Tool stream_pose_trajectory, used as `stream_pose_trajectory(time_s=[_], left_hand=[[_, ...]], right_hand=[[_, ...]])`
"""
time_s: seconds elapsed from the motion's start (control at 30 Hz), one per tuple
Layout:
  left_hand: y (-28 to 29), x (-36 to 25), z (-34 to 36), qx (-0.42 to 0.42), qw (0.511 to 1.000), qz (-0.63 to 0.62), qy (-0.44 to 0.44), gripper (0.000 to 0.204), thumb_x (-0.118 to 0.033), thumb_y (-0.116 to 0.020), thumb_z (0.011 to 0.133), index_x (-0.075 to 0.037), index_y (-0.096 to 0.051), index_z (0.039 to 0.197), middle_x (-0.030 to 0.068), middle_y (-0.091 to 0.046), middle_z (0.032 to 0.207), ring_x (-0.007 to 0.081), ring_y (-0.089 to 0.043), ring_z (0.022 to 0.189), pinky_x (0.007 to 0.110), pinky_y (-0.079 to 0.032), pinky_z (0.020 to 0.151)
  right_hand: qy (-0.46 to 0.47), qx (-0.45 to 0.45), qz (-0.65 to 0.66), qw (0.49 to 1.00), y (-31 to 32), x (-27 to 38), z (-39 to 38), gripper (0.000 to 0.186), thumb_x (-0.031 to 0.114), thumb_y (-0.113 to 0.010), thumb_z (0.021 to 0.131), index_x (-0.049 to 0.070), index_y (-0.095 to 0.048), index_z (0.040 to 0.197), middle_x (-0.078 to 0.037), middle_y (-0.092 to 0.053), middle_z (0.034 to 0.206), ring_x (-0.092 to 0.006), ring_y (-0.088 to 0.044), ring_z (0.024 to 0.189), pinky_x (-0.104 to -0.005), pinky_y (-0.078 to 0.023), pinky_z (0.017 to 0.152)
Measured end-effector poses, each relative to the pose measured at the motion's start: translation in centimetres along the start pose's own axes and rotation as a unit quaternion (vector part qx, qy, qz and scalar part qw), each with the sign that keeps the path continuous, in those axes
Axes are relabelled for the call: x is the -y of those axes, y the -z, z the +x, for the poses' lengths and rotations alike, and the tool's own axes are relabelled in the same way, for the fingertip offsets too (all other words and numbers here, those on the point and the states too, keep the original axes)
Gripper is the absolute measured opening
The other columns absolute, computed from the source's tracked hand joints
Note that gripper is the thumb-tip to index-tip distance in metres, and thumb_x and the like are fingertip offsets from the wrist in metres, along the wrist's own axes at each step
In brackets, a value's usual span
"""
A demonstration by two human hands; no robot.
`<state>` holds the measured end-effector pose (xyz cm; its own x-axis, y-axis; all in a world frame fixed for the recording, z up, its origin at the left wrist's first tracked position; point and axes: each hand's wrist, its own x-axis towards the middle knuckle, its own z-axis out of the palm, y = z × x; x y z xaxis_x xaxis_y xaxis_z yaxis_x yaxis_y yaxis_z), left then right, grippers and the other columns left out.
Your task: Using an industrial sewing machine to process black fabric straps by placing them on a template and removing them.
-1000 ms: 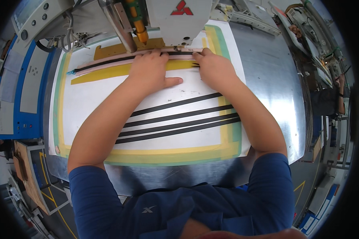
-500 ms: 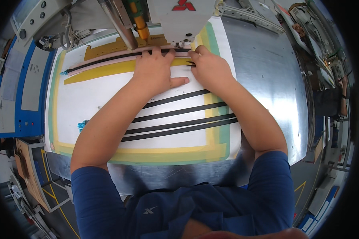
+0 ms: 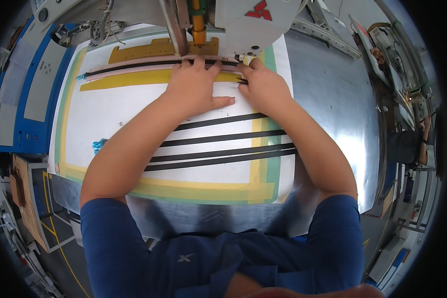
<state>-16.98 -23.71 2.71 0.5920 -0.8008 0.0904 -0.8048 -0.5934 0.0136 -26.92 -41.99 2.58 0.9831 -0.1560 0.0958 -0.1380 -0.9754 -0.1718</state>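
My left hand (image 3: pixel 191 89) lies with fingers spread on a pink strip (image 3: pixel 124 63) carrying a black band (image 3: pixel 109 73), just below the machine head (image 3: pixel 248 35). My right hand (image 3: pixel 263 89) is curled at the strip's right end, closed on a small black pointed tool (image 3: pixel 241 81); its fingertips are partly hidden. A long yellow template (image 3: pixel 114 81) lies below the strip, and a notched yellow plate (image 3: pixel 134 49) behind it. Several loose black bands (image 3: pixel 223 135) lie across the white sheet (image 3: pixel 94 114) under my forearms, with turquoise pieces (image 3: pixel 98 146) at their left.
A steel tabletop (image 3: pixel 333 89) extends right of the taped sheet. A blue machine cabinet (image 3: pixel 7 124) stands at the left, beside a wooden-sided cart (image 3: pixel 30 208). Metal rails (image 3: pixel 328 35) run behind. Another person (image 3: pixel 407 146) is at the far right.
The view has shifted slightly. Both hands stay on the strip; my right hand has moved a little left, closer to my left hand.
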Motion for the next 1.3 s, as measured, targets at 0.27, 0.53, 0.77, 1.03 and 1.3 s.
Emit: stream_pose_trajectory(time_s=[0.27, 0.53, 0.77, 1.03, 1.3], left_hand=[[0.9, 4.7, -2.3, 0.022, 0.996, -0.07, 0.043, 0.075, -0.057, -0.068, 0.095, -0.002, -0.058, 0.145, 0.0206, -0.057, 0.145, 0.0376, -0.061, 0.13, 0.048, -0.048, 0.109], [1.4, 12.7, -5.8, -0.012, 0.993, -0.067, 0.094, 0.063, -0.047, -0.069, 0.095, -0.006, -0.064, 0.142, 0.0207, -0.061, 0.141, 0.0372, -0.061, 0.129, 0.047, -0.046, 0.11], [-0.8, 15.0, -7.1, -0.127, 0.973, -0.19, -0.025, 0.053, -0.036, -0.072, 0.094, -0.006, -0.068, 0.136, 0.0182, -0.064, 0.134, 0.0373, -0.059, 0.127, 0.047, -0.043, 0.111], [-1.0, 14.8, -6.8, -0.104, 0.973, -0.208, 0.0, 0.053, -0.039, -0.071, 0.094, -0.008, -0.069, 0.137, 0.0164, -0.064, 0.135, 0.037, -0.055, 0.132, 0.049, -0.036, 0.117], [-0.6, 14.8, -6.9, -0.113, 0.971, -0.213, -0.007, 0.054, -0.037, -0.073, 0.09, -0.008, -0.07, 0.136, 0.0162, -0.064, 0.135, 0.0374, -0.055, 0.132, 0.049, -0.036, 0.117]], right_hand=[[-0.012, 0.015, -0.01, 1.0, 0.4, 0.3, -0.4, 0.047, 0.023, -0.065, 0.093, 0.007, -0.064, 0.138, -0.016, -0.063, 0.127, -0.0338, -0.071, 0.106, -0.0447, -0.06, 0.09], [-0.075, 0.036, -0.018, 0.996, 2.8, -1.0, -2.4, 0.046, 0.021, -0.063, 0.094, 0.011, -0.065, 0.138, -0.014, -0.064, 0.128, -0.0344, -0.07, 0.109, -0.0441, -0.058, 0.094], [-0.154, 0.023, 0.034, 0.987, 4.7, -1.6, -2.1, 0.04, 0.02, -0.062, 0.095, 0.006, -0.066, 0.132, -0.017, -0.065, 0.127, -0.0364, -0.068, 0.112, -0.0439, -0.056, 0.098], [-0.135, -0.029, 0.107, 0.985, 3.7, -1.3, -1.9, 0.03, 0.004, -0.063, 0.095, 0.001, -0.067, 0.125, -0.021, -0.063, 0.127, -0.0402, -0.065, 0.114, -0.0445, -0.053, 0.102], [-0.133, -0.049, 0.088, 0.986, 2.9, -1.1, -1.4, 0.034, 0.004, -0.063, 0.097, 0.0, -0.067, 0.13, -0.022, -0.063, 0.127, -0.0401, -0.065, 0.115, -0.0447, -0.052, 0.103]])
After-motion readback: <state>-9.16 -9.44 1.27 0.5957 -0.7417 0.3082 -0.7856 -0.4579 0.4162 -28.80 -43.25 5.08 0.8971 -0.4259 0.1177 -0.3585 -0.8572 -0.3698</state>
